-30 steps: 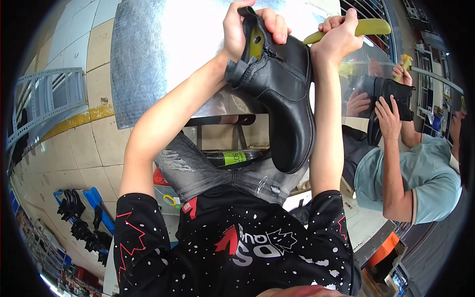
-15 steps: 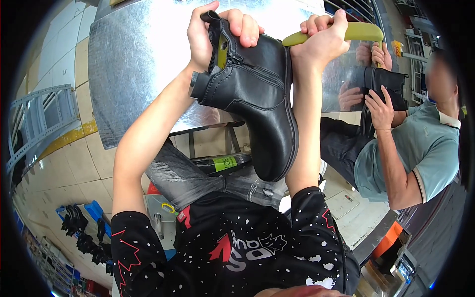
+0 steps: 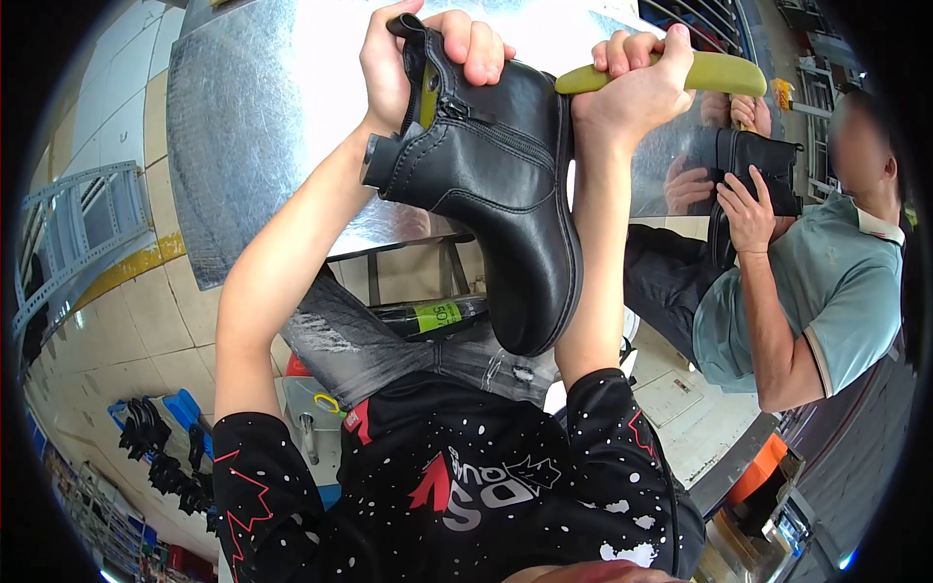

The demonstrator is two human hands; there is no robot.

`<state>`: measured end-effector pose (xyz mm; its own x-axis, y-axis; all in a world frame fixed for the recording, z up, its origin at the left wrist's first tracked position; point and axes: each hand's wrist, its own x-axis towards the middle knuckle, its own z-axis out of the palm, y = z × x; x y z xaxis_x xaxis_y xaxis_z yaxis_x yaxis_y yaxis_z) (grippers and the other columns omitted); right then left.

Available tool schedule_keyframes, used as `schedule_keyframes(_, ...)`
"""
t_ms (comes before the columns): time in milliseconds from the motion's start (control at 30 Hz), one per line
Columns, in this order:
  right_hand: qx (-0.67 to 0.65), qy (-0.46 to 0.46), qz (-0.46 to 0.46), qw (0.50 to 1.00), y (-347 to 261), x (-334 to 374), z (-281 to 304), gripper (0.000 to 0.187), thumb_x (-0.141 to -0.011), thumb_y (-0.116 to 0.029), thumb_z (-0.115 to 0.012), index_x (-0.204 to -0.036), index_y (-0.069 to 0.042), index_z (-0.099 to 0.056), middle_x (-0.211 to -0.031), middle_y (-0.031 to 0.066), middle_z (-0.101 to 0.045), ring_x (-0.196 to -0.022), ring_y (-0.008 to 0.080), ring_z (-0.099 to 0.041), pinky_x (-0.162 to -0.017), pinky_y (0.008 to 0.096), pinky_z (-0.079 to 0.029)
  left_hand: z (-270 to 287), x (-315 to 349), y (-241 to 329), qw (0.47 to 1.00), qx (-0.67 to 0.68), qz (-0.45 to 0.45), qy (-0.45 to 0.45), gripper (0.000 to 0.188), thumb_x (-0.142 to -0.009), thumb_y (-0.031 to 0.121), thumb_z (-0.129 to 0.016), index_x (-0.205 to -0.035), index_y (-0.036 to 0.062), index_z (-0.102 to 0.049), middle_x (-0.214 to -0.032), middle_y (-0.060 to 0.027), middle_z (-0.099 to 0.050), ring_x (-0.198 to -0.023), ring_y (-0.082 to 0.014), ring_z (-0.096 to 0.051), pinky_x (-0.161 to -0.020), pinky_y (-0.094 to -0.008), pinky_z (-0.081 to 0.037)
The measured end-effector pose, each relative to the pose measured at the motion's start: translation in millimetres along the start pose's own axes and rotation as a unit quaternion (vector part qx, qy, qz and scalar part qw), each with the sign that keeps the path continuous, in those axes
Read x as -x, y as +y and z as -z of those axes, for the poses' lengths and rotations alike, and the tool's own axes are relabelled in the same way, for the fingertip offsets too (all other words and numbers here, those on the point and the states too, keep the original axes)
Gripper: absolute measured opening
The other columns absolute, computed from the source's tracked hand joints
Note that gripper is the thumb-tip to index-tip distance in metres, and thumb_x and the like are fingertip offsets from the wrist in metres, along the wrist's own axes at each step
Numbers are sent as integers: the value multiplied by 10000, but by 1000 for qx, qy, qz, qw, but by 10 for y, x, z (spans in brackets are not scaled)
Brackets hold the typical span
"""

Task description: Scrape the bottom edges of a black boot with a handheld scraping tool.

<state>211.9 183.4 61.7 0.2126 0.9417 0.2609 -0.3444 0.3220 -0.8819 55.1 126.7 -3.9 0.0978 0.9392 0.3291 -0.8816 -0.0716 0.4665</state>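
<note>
The metal table (image 3: 228,136) shone brightly. Beside it, the beige tiled floor (image 3: 146,321) carried a yellow stripe (image 3: 144,260), near a grey metal rack (image 3: 80,185).

A shiny metal worktop (image 3: 253,117) spans the top, with tiled floor (image 3: 146,321) and a grey frame (image 3: 73,223) to its left. Lower left, black items (image 3: 146,432) lie beside a blue tray (image 3: 185,416); at right is a co-worker (image 3: 797,291) in pale green.

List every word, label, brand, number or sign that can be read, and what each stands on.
Black shirt: large pale lettering, not transcribed.
Green label between the legs: dark characters, not transcribed.
Red patch on the black shirt: too small to read.
Co-worker's polo: chest mark too small to read.
Boot: no readable text visible.
</note>
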Motion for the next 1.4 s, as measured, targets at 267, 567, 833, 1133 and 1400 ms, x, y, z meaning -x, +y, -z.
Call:
schedule_keyframes(267, 25, 31, 47, 998, -44, 149, -150, 475, -1029, -267, -494, -607, -129, -326, -513, -12, -319, -420, 105, -355, -428, 288, -335, -33, -6, -69, 996, 88, -8, 27, 522, -1000, 449, -292, -625, 125, -456, -602, -66, -517, -686, -220, -516, -908, -370, -436)
schedule_keyframes(567, -5, 21, 68, 997, -54, 145, 6, 408, -1031, -289, -477, -681, -114, -362, -551, -17, -331, -446, 103, -348, -457, 279, -339, -72, -32, -163, 989, 141, -22, 37, 609, -1032, 475, -255, -612, 95, -479, -595, -115, -543, -663, -264, -520, -775, -365, -434)
schedule_keyframes(833, 6, -41, 59, 997, -72, 51, -9, 435, -1022, -238, -515, -641, -112, -345, -533, -11, -357, -432, 96, -340, -450, 287, -329, -22, -18, -36, 994, 103, -1, 26, 501, -994, 437, -323, -624, 125, -455, -590, -62, -507, -667, -222, -512, -885, -375, -443)
schedule_keyframes(1133, -77, -13, -46, 996, -154, 95, -39, 286, -1023, -235, -587, -790, -105, -483, -560, -56, -389, -413, 57, -357, -390, 234, -303, 16, -27, -10, 995, 82, -4, 56, 462, -934, 450, -325, -639, 121, -458, -604, -63, -503, -689, -241, -514, -953, -450, -465)
schedule_keyframes(1400, -56, 3, -37, 998, -299, 366, 153, 259, -1013, -193, -606, -805, -77, -506, -569, -47, -433, -417, 55, -391, -382, 226, -313, -75, -78, -45, 996, 27, 2, 89, 425, -931, 420, -359, -650, 119, -461, -605, -62, -491, -670, -247, -510, -901, -458, -484)
